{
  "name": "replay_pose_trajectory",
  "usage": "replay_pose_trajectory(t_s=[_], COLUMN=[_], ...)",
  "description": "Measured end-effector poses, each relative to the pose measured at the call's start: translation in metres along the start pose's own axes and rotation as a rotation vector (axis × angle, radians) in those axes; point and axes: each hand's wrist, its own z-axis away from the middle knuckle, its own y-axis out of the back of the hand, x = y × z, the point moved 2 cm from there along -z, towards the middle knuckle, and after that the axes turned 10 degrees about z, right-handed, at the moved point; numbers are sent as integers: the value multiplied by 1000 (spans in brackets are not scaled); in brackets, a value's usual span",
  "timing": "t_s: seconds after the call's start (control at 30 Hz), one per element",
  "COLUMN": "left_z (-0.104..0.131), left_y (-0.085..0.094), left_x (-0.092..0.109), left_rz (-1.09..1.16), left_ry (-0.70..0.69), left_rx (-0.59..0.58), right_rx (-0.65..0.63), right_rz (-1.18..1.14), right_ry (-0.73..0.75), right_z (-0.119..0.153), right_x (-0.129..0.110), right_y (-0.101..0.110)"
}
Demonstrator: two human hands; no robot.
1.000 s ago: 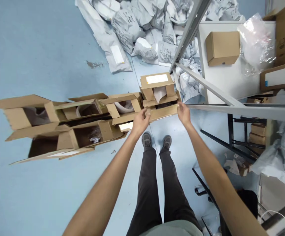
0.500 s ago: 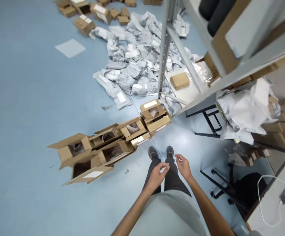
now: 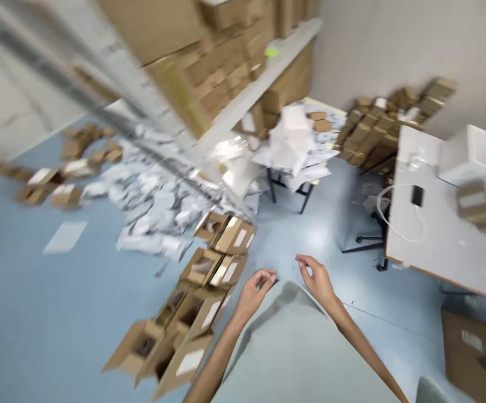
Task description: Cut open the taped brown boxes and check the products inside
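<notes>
My left hand (image 3: 256,292) hovers in front of my shirt, its thumb and fingertips brought together in a pinch; nothing can be made out in it. To its right, my right hand (image 3: 313,275) hangs in the air with fingers bent and thumb apart, holding nothing. Left of my left hand, a double row of open cardboard boxes (image 3: 201,267) runs along the blue floor. Some have white labels and something inside that is too blurred to name. Neither hand touches a box.
A heap of grey-white plastic parcels (image 3: 159,196) lies beyond the boxes, beside a metal shelf (image 3: 226,124) loaded with cartons. At right stands a white desk (image 3: 436,235) with a cable. A large carton (image 3: 473,352) is at lower right, with a wheeled chair base (image 3: 369,239) by the desk.
The view has swung to the right, bringing the desk and loaded shelf further into sight. The box row now appears steeper and nearer my left arm. Both hands keep much the same pose.
</notes>
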Motion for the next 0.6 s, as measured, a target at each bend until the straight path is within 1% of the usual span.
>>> replay_pose_trajectory(t_s=[0.07, 0.13, 0.17, 0.23, 0.33, 0.4, 0.47, 0.53, 0.6], left_z=[-2, -7, -10, -9, 8, 27, 47, 60, 66], left_y=[-45, -102, -136, -208, -321, -389, -446, -493, -530], left_x=[11, 18, 20, 23, 24, 24, 25, 26, 27], left_rz=[-90, -162, -191, -242, -296, -322, -352, -389, -418], left_ry=[-4, -18, -29, -58, -99, -113, -119, -122, -127], left_rx=[-89, -201, -266, -393, -584, -718, -843, -944, -1020], right_rx=[139, 288, 362, 497, 669, 775, 863, 929, 976], right_rz=[-23, -34, -36, -41, -69, -102, -131, -160, -188], right_ry=[-62, -139, -178, -252, -336, -371, -393, -410, -416], right_z=[42, 85, 106, 147, 201, 229, 250, 265, 273], right_x=[28, 62, 79, 112, 147, 162, 172, 182, 193], right_y=[56, 109, 135, 184, 251, 286, 313, 332, 347])
